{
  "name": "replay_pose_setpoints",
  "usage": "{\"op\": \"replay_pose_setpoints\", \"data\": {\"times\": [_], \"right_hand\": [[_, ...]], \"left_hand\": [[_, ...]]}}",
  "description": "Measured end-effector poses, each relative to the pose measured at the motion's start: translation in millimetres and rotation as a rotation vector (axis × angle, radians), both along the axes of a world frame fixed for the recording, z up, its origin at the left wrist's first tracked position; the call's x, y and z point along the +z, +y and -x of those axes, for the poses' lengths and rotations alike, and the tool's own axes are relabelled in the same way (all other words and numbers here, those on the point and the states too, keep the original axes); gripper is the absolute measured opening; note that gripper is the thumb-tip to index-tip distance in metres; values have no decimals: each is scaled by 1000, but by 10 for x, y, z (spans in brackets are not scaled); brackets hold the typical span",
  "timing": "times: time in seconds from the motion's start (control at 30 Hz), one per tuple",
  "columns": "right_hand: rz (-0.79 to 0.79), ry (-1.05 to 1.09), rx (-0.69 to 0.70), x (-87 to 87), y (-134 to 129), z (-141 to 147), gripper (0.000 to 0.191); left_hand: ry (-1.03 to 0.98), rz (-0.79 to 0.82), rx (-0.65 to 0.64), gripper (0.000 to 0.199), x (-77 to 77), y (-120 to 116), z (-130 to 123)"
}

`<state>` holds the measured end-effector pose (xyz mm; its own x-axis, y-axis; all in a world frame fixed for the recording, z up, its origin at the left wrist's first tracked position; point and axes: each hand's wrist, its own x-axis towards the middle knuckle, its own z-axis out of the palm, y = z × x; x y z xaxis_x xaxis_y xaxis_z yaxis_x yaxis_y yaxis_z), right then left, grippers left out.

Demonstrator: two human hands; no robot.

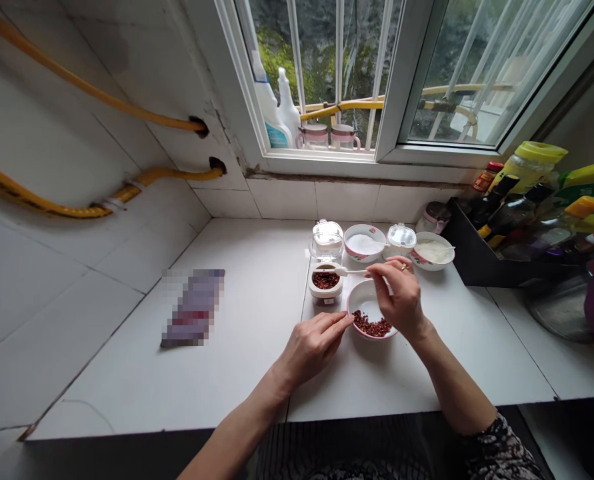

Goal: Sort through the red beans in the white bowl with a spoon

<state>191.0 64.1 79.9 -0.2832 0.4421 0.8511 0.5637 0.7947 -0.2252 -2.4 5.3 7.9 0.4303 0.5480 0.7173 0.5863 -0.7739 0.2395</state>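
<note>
My right hand [401, 293] grips the handle of a small white spoon [344, 271], whose bowl rests over an open spice jar [325, 282] filled with red-brown peppercorns. Just in front stands a small pink-rimmed bowl [364, 299] with peppercorns [371, 326] heaped at its near side. My left hand [311, 343] lies on the white counter, its fingertips touching the bowl's left rim. The right hand partly hides the bowl's right side.
Behind the jar stand a clear lidded jar [327, 239], a bowl of white powder [364, 243], another lidded jar [401, 238] and a second bowl [433, 251]. A black rack of bottles [517, 227] fills the right. A blurred packet [194, 307] lies left. Window behind.
</note>
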Motion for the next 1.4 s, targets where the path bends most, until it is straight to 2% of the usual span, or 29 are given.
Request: {"op": "replay_pose_setpoints", "data": {"times": [0.1,0.2,0.33,0.53,0.8,1.03,1.2,1.4], "right_hand": [[203,29,-56,18,22,-222,13],[451,-102,-96,-26,35,-406,15],[631,-220,-132,-126,35,-438,17],[737,-121,-80,-163,34,-310,17],[835,145,-50,-62,46,-388,15],[957,256,-12,-88,57,-366,16],[1059,412,48,-122,106,-386,21],[1058,545,82,-140,168,-402,28]], "left_hand": [[4,8,-2,32,1,-2,5],[9,8,-1,31,8,-5,8],[10,13,-8,32,14,-7,12],[17,23,-10,37,0,-4,27],[13,19,-12,34,10,-4,23],[21,22,-8,34,8,-10,23],[4,9,-4,30,10,-1,8],[17,13,8,30,24,-4,1]]}}
